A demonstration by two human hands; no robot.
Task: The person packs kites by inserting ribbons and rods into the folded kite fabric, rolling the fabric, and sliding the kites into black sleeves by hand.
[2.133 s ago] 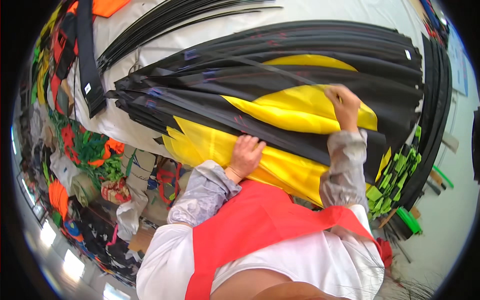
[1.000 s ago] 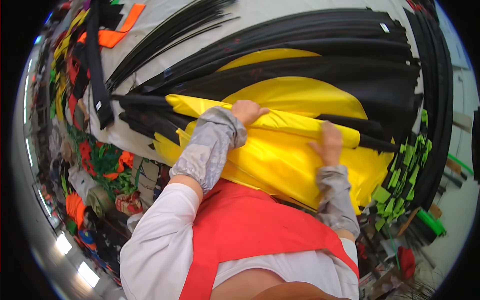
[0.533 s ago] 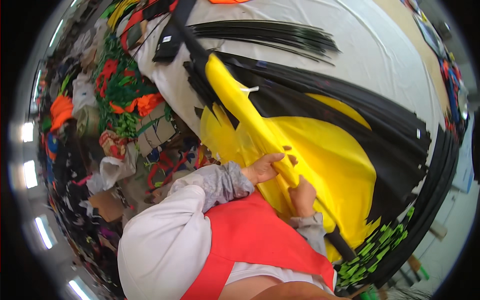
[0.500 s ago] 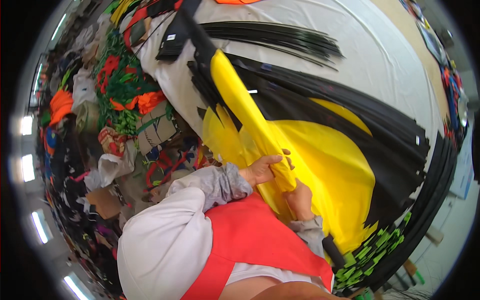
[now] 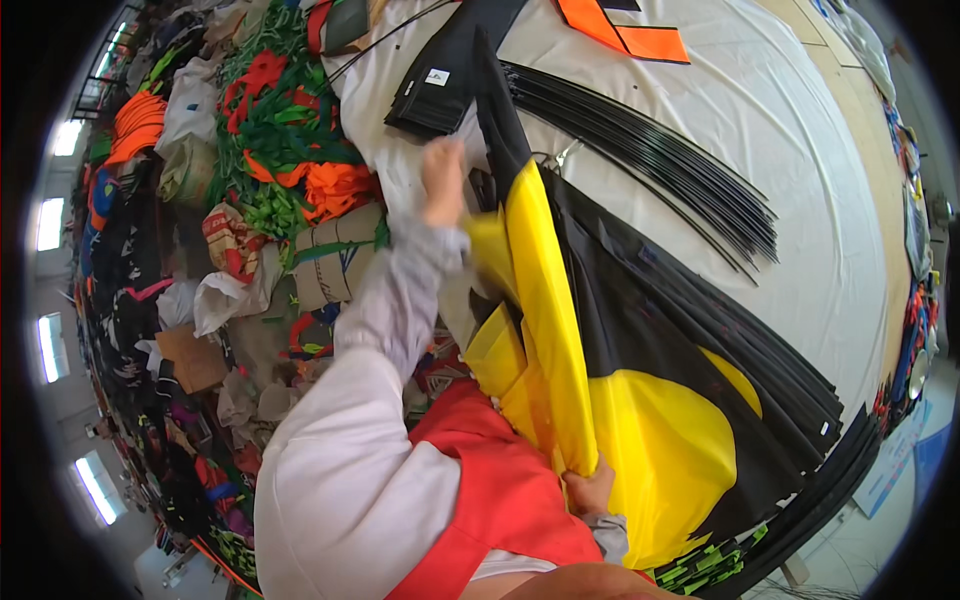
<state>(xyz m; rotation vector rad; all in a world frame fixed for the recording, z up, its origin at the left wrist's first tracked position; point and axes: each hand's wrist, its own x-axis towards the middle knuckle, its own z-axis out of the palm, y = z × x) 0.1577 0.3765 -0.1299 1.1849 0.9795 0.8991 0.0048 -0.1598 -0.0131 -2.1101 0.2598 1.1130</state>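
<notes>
A long folded strip of yellow fabric (image 5: 548, 300) with a black pointed end runs from the table down toward me. My right hand (image 5: 590, 487) is closed around its near end. My left hand (image 5: 443, 180) is stretched out to the left of the strip's far part, blurred by motion, so its fingers are unclear. Beside that forearm a yellow flap (image 5: 490, 250) is also smeared. Under the strip, to its right, lie black fabric (image 5: 640, 310) and a broad rounded yellow fabric piece (image 5: 665, 450).
Long black strips (image 5: 650, 150) lie fanned on the white-covered table (image 5: 800, 200), near a folded black piece (image 5: 430, 95). A small metal tool (image 5: 562, 155) sits by the strip. Orange bands (image 5: 650, 42) are at the far edge. Fabric scraps (image 5: 290, 120) and bags heap up left.
My left hand has let go of the yellow strip and swung forward and left. My right hand keeps its hold at the near end. The view has shifted, and the strip stands more upright in it.
</notes>
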